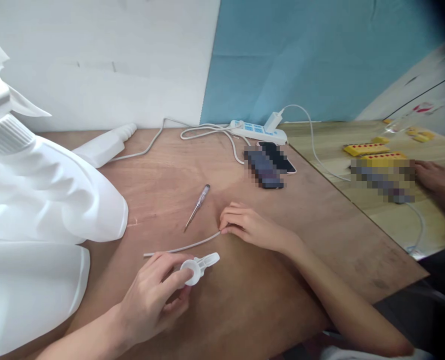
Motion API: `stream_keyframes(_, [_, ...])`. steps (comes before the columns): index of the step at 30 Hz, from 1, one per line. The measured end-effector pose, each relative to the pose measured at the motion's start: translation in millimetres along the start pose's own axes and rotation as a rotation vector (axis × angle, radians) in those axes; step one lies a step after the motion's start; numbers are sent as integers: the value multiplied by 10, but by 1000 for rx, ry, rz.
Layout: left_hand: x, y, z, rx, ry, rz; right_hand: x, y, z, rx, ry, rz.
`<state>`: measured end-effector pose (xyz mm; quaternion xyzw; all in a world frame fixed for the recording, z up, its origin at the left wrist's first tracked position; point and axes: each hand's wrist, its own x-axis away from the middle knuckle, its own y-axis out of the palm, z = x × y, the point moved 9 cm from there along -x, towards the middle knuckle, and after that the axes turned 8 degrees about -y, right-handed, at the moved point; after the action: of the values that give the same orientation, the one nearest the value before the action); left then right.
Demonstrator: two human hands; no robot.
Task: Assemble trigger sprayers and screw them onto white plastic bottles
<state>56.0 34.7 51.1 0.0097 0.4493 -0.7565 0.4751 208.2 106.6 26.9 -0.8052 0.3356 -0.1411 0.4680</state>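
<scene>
My left hand [153, 297] grips a small white plastic cap with a short nozzle [198, 267], held just above the wooden table [245, 300]. My right hand [245, 225] rests on the table and pinches one end of a thin white tube [183, 247] that lies flat toward the left. A small screwdriver with a clear handle [197, 206] lies on the table just beyond the tube, between both hands and the wall.
A large white plastic bottle [38, 200] fills the left side. A white power strip [258, 131] with cables and phones [269, 162] sit at the back. On the adjoining table at right, another person's hand [438, 182] is beside yellow blocks [365, 148].
</scene>
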Motion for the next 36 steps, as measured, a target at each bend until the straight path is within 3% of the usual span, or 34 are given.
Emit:
stream_keyframes(5, [-1, -8, -31, 40, -33, 0, 115, -205, 0, -89, 113, -19])
stream_keyframes(8, [-16, -26, -51, 50, -64, 15, 114, -279, -39, -494, 179, 148])
stream_keyframes(11, [-22, -45, -66, 85, -86, 27, -26, -191, -190, -930, 107, 302])
stream_keyframes(17, [-1, -23, -171, 149, -199, 4, -344, 117, -596, -1125, 44, 265])
stream_keyframes(20, [11, 2, -197, 167, -230, -21, -367, 139, -713, -1082, 26, 253])
stream_keyframes(25, [-1, 6, -180, 156, -208, -33, -317, 163, -696, -888, 51, 234])
stream_keyframes(36, [46, 35, -237, 148, -246, -35, -299, 107, -808, -547, -34, 250])
